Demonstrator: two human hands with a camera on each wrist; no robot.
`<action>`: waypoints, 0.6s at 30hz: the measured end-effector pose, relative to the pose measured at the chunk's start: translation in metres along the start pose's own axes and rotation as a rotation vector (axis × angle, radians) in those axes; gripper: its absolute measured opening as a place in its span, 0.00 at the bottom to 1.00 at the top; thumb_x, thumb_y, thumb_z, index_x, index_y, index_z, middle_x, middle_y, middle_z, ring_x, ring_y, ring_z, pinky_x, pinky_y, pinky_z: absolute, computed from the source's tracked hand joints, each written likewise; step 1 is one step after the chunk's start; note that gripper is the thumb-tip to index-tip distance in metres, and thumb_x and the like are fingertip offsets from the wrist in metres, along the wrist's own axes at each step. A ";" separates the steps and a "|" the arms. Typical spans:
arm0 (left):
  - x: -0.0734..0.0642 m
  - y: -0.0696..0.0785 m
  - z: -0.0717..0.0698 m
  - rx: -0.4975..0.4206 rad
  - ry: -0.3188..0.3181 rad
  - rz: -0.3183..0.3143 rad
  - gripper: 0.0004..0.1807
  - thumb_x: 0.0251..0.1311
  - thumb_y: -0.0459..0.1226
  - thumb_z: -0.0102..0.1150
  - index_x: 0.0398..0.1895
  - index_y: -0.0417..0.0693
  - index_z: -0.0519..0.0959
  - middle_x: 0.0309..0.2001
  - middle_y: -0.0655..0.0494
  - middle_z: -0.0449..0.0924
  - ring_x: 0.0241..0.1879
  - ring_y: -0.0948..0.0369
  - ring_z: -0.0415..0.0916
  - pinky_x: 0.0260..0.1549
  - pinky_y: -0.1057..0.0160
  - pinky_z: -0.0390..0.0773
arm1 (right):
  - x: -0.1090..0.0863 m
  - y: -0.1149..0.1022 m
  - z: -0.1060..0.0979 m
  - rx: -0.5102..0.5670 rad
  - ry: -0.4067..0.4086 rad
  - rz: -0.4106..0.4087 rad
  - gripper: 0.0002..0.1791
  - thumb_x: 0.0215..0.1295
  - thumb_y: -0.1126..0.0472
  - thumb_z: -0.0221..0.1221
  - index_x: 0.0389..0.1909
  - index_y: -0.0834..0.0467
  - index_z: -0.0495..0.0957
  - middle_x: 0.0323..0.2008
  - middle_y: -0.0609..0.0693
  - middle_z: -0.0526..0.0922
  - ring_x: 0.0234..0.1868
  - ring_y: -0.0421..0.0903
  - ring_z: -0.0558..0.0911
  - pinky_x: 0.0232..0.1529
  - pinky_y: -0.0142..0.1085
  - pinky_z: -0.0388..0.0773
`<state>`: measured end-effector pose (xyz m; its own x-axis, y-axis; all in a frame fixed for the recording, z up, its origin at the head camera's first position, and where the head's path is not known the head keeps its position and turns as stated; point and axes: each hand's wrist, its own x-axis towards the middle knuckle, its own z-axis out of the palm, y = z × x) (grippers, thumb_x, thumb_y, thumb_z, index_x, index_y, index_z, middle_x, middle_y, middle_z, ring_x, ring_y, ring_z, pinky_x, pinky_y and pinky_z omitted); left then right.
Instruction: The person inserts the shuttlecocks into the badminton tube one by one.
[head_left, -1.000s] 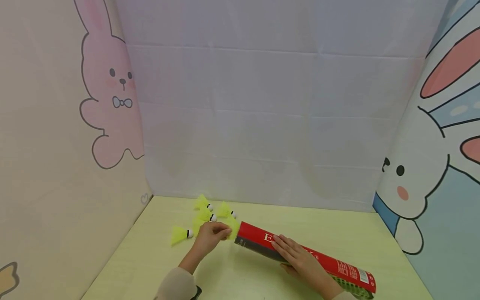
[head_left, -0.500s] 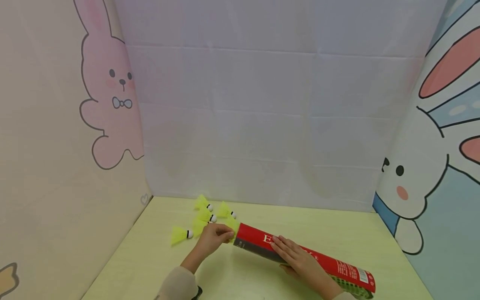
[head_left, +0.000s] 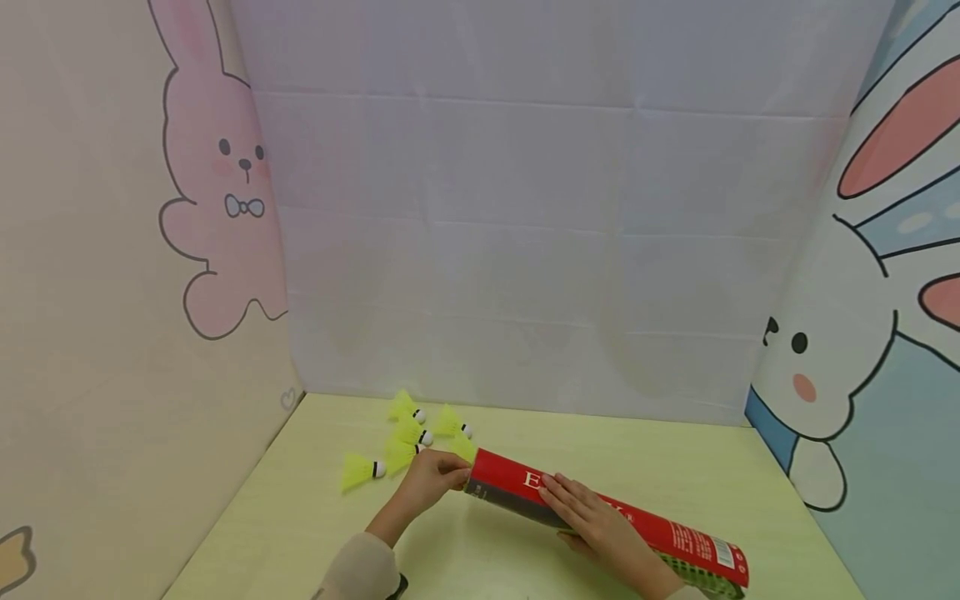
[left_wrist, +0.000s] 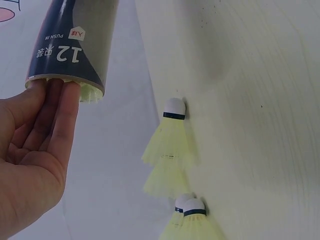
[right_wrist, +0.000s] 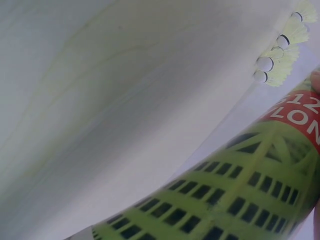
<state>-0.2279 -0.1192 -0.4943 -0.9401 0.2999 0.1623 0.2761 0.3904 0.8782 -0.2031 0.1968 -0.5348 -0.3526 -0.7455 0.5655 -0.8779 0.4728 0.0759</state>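
Note:
A long red, grey and green shuttlecock tube (head_left: 510, 481) slants across the right half of the table in the head view. My right hand (head_left: 600, 523) grips its middle, fingers over the top and thumb underneath. At the tube's left mouth, my left hand (head_left: 429, 482) pinches a yellow shuttlecock. In the left wrist view, that shuttlecock's skirt edge (left_wrist: 91, 94) shows just inside the mouth, and the fingertips reach in and are hidden. The rest of that shuttlecock is inside the tube, out of sight. The right wrist view shows the tube's green patterned side (right_wrist: 235, 185).
Several yellow shuttlecocks lie left of the tube, among them one nearest the front (head_left: 363, 470) and one at the back (head_left: 405, 407). Beyond the pale table (head_left: 660, 467) hangs a white cloth (head_left: 517, 250). Rabbit-printed panels stand at both sides.
My left hand has moved slightly right, pushing the shuttlecock from outside the mouth into the tube. The tube has shifted very slightly left and down, with the right hand still on it.

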 end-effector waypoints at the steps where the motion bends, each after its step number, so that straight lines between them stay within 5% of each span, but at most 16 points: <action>1: 0.000 0.000 0.000 -0.003 -0.001 -0.002 0.06 0.61 0.30 0.61 0.35 0.36 0.85 0.32 0.48 0.85 0.29 0.61 0.82 0.30 0.66 0.82 | 0.000 0.000 0.000 -0.001 0.000 0.001 0.33 0.75 0.44 0.41 0.69 0.62 0.63 0.68 0.57 0.66 0.67 0.53 0.66 0.69 0.29 0.46; 18: -0.004 -0.003 -0.010 -0.103 -0.018 -0.047 0.11 0.62 0.36 0.61 0.41 0.35 0.84 0.37 0.46 0.85 0.35 0.57 0.83 0.36 0.61 0.83 | 0.002 -0.001 -0.003 0.008 -0.010 0.008 0.33 0.75 0.43 0.39 0.69 0.63 0.63 0.68 0.58 0.66 0.66 0.54 0.67 0.69 0.28 0.48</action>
<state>-0.2269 -0.1308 -0.4934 -0.9475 0.2995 0.1119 0.2084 0.3131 0.9266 -0.2018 0.1961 -0.5316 -0.3629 -0.7461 0.5583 -0.8776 0.4751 0.0645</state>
